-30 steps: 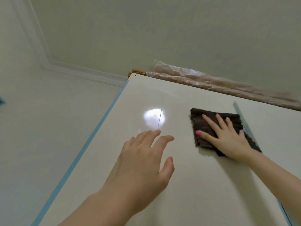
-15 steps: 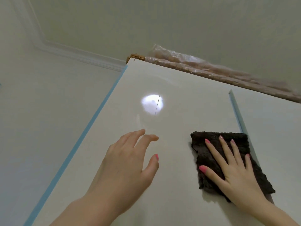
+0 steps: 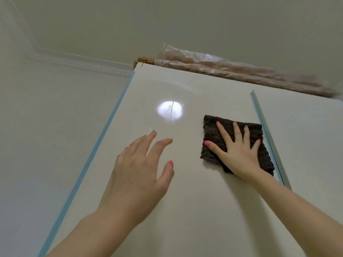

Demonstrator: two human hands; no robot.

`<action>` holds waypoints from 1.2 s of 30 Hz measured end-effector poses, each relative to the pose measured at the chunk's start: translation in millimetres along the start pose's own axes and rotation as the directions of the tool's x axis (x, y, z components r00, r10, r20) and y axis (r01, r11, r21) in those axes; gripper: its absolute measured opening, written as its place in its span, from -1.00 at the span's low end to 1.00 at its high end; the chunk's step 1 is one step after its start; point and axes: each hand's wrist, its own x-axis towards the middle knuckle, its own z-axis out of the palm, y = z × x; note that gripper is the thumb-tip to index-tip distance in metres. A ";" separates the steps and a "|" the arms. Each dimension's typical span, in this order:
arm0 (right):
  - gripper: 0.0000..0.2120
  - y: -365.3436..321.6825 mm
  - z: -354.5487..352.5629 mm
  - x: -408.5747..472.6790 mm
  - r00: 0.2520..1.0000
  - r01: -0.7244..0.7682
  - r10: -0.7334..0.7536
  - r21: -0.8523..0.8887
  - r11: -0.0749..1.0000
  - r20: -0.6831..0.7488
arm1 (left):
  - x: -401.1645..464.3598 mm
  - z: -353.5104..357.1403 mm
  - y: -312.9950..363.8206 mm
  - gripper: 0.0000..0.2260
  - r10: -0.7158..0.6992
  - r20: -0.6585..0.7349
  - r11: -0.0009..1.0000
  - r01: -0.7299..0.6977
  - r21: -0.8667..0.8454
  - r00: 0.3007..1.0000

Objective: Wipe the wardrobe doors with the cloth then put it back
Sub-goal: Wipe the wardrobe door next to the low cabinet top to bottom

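Currently, looking up at the wardrobe front:
right hand (image 3: 239, 154): fingers spread straight, palm flat, pressing the cloth against the door; no pinch.
cloth (image 3: 215, 134): dark brown, folded roughly square, flat on the left door (image 3: 194, 201), near its right edge, just beside the seam (image 3: 267, 138).
left hand (image 3: 137, 175): fingers relaxed and apart, holding nothing; probably hovering just off the panel, contact unclear.
door surface: glossy, round light reflection (image 3: 169, 111) above the left hand.
wardrobe top: plastic-wrapped bundle (image 3: 232, 69) lying along it.

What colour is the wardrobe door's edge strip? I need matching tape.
Light blue edge strip, head view.
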 end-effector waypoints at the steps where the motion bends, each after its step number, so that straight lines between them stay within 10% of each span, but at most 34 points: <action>1: -0.23 -0.7 -0.1 -5.9 1.000 0.028 -0.028 0.000 1.000 0.006 | -0.3 -0.6 -0.4 -0.54 -0.008 -0.001 1.000 0.008 -0.009 1.000; 11: -0.35 -29.3 37.8 -150.5 0.848 0.528 -0.523 -0.183 0.829 0.078 | -21.8 -10.3 0.3 -0.51 -0.014 0.041 0.995 0.018 -0.100 0.999; 26: -0.33 -169.9 31.8 2.9 0.998 0.037 -0.038 -0.027 0.999 -0.045 | -33.6 -32.7 -79.9 -0.48 -0.065 0.081 0.992 0.073 -0.105 0.995; 36: -0.26 -211.0 57.7 -116.9 0.924 0.382 -0.378 -0.118 0.916 0.060 | -33.4 -33.3 -93.4 -0.51 -0.030 0.036 0.980 0.037 -0.194 0.999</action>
